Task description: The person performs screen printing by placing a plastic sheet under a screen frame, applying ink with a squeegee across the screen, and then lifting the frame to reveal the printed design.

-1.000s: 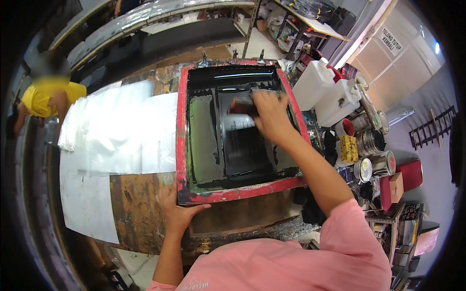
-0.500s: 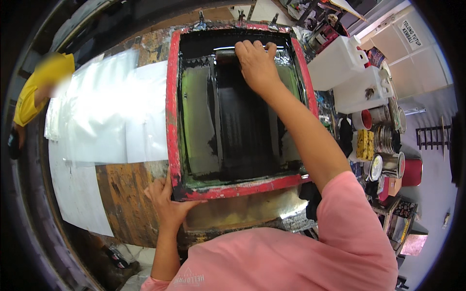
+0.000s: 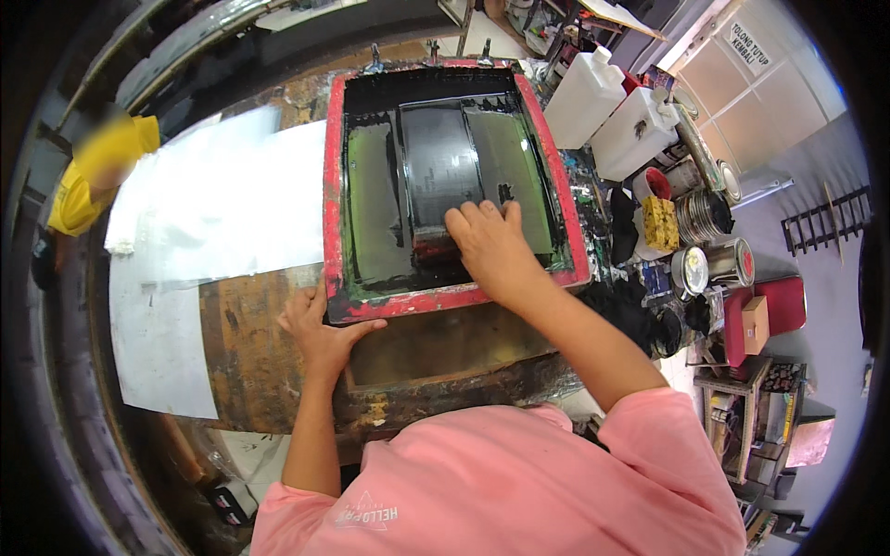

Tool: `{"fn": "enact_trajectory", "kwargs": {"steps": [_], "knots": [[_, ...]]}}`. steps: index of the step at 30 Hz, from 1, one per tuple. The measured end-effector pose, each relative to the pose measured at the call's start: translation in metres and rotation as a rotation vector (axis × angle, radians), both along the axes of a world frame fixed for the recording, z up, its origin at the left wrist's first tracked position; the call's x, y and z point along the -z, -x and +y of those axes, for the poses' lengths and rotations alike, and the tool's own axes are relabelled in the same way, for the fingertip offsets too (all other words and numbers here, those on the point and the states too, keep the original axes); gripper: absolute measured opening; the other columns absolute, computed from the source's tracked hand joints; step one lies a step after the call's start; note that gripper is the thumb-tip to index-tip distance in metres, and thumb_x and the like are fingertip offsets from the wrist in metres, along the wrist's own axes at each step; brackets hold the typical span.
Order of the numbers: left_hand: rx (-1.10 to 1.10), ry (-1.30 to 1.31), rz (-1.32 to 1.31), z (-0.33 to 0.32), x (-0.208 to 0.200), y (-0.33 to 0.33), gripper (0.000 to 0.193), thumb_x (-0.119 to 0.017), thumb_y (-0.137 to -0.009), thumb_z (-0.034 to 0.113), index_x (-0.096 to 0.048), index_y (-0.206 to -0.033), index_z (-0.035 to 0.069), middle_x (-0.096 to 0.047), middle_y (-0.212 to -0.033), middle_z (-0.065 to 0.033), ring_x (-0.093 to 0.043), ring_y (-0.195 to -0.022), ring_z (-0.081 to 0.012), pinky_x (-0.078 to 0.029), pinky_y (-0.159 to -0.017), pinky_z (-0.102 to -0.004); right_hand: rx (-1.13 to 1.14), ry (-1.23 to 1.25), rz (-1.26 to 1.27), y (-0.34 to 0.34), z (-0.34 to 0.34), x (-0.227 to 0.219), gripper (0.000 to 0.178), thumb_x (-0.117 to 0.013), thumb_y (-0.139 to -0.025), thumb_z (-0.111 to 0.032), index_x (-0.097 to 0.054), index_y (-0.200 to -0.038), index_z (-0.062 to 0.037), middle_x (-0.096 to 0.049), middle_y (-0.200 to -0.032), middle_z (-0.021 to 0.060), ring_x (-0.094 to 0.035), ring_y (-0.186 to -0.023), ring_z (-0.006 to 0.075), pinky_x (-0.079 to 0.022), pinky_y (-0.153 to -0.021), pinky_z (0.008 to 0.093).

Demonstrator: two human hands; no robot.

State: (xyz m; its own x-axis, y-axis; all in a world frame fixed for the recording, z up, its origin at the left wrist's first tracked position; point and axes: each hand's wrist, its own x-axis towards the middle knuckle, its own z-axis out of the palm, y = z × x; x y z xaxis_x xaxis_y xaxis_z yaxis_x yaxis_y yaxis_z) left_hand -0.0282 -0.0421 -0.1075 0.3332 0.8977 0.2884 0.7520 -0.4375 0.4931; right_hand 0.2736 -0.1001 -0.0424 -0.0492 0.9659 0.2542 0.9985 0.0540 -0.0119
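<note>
A screen printing frame (image 3: 567, 204) with worn red sides lies on the worktable, its mesh greenish at both sides and smeared with black ink. My right hand (image 3: 496, 246) is closed on the top of a squeegee (image 3: 433, 246), which stands on the mesh near the frame's front side. The squeegee's right part is hidden behind my fingers. Behind it, a glossy dark band (image 3: 440, 144) runs toward the far side. At the near left corner, my left hand (image 3: 318, 329) grips the frame, thumb along the front side and fingers by the left side.
White and clear sheets (image 3: 222, 195) cover the table's left part. Hinge clamps (image 3: 433, 52) hold the frame's far side. Two white jerrycans (image 3: 586, 97), a yellow sponge (image 3: 660, 223) and several cans (image 3: 732, 263) stand at right. A person in yellow (image 3: 83, 199) is at far left.
My right hand has drawn the squeegee from the far end of the mesh toward the front side. My left hand has stayed at the corner. The whole view has shifted slightly.
</note>
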Motion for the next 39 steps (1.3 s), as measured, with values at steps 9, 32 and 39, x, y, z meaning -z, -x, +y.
{"fn": "enact_trajectory", "kwargs": {"steps": [9,32,39], "knots": [[0.252,0.108,-1.145,0.023,-0.090,-0.059,0.100,-0.092,-0.085,0.032,-0.036,-0.160,-0.003,-0.053,-0.153,-0.0158,-0.047,-0.145,-0.0261,-0.035,-0.124,-0.0432,0.012,-0.412,0.003,-0.002,0.018,-0.141,0.042,-0.074,-0.092,-0.047,-0.064,-0.103,-0.0080,-0.063,-0.098,0.0110,-0.061,-0.099,0.0330,-0.038,-0.095,0.0544],[-0.674,-0.280,0.159,0.155,-0.008,0.234,0.065,-0.077,-0.099,0.036,-0.059,-0.153,0.004,-0.056,-0.160,-0.0149,-0.043,-0.156,-0.0323,-0.006,-0.132,-0.0608,-0.089,-0.431,0.123,-0.047,0.099,-0.228,0.043,-0.058,-0.104,-0.036,-0.065,-0.117,0.0037,-0.068,-0.095,0.0205,-0.058,-0.084,0.0405,-0.050,-0.079,0.0396],[-0.331,-0.378,0.272,0.160,-0.016,0.203,0.056,-0.074,-0.100,0.035,-0.062,-0.151,0.014,-0.061,-0.154,-0.0119,-0.050,-0.149,-0.0311,-0.024,-0.129,-0.0581,-0.007,-0.398,-0.025,-0.036,0.087,-0.225,0.041,-0.058,-0.101,-0.035,-0.066,-0.121,0.0000,-0.069,-0.104,0.0246,-0.063,-0.098,0.0454,-0.047,-0.089,0.0453]]}}
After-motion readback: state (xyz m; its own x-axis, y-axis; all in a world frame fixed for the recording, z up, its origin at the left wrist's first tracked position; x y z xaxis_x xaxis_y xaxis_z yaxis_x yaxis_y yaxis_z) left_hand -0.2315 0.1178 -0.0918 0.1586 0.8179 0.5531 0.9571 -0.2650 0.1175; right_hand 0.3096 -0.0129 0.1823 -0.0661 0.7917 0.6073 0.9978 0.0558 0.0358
